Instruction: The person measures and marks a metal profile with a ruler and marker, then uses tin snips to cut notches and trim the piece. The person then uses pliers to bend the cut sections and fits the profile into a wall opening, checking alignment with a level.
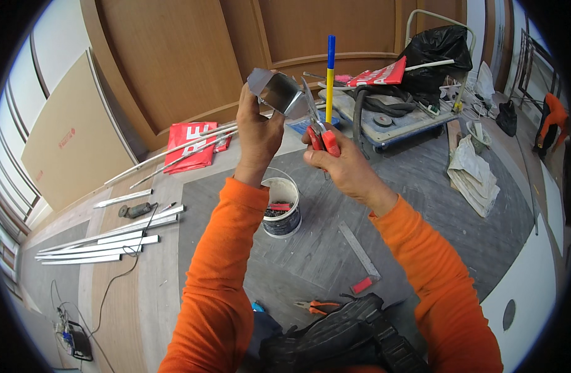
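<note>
My left hand (259,133) is raised and closed round a short piece of shiny metal channel (280,93), its bent faces catching the light. My right hand (354,171) grips tin snips (323,140) by their red handles. The blades point up beside the channel's right edge; whether they touch it I cannot tell. Just behind the snips rises a blue and yellow pole (329,81), its lower end hidden by my right hand. Below my hands stands a white bucket (290,186) with dark bits and a red-handled item inside.
A try square (359,252) and orange-handled pliers (316,306) lie on the floor near a black bag (335,342). Metal channels (105,244) and a grinder (135,210) with a trailing cord are at left. A loaded trolley (397,130) stands far right, a board (74,137) leans far left.
</note>
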A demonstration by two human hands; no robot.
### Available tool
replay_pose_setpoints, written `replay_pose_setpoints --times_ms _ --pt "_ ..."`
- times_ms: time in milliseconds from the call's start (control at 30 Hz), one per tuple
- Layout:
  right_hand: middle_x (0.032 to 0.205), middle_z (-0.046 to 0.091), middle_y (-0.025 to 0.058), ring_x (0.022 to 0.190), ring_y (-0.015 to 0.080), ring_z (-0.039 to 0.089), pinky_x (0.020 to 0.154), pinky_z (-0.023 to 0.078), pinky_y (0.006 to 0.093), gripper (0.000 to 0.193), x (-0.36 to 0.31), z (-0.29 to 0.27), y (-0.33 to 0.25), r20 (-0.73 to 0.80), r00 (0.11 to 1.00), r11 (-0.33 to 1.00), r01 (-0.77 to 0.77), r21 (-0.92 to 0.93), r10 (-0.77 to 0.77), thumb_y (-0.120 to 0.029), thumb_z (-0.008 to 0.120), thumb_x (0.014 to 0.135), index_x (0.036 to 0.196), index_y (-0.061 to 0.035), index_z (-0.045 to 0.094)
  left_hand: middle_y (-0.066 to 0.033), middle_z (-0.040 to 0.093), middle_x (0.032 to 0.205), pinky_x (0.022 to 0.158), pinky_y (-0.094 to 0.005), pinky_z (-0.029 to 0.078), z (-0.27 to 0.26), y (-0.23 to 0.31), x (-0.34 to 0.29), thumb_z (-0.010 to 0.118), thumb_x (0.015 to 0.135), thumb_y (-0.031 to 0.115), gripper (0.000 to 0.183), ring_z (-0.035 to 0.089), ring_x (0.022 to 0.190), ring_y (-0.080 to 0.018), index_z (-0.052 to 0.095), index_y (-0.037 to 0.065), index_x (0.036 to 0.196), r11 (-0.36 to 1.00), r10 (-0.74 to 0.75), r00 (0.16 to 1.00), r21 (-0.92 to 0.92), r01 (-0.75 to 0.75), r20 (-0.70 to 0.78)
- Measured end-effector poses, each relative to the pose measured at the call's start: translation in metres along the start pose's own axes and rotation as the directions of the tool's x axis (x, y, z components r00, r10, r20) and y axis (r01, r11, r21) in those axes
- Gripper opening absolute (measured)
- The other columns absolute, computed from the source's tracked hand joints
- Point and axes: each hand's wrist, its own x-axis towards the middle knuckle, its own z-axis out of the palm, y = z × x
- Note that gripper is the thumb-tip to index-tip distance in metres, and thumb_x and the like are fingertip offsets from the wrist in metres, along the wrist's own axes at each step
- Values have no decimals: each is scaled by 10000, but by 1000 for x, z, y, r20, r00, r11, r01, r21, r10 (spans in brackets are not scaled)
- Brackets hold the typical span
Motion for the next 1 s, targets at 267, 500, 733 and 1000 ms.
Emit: replay_pose_setpoints --times_ms 267,500,733,1000 --pt "742 624 30 712 156 597 690 490 334 282 -7 -1 -3 -164 986 995 -19 -101 2 -307 718 965 933 -30 678 -101 658 1249 1013 -379 505 3 14 3 739 783 -77 538 647 1186 -280 626 67 1289 1000 7 1000 -21 -7 19" --pt "762 634 26 706 145 588 678 474 317 256 8 -16 25 -323 947 999 -20 -44 5 -269 721 946 1013 -26 681 -65 632 1250 978 -308 509 -18 -8 8 789 849 15 519 622 1141 -177 599 51 1330 993 -10 996 -117 -1 -90" --pt "953 691 67 884 155 654 816 512 302 251 10 -31 62 -325 943 979 7 -203 -74 -155 706 935 1136 -11 666 -74 558 1404 1123 -356 468 -52 -15 26 800 793 -52 644 525 1326 -217 558 84 1375 852 -219 975 -481 206 30" --pt "1003 691 91 930 173 669 872 530 316 340 8 -16 44 -192 966 968 130 -214 -172 -88 696 931 1252 -11 616 -87 495 1511 1172 -383 425 -63 -15 26 742 799 -121 710 466 1388 -231 493 100 1427 776 -231 960 -565 280 159"
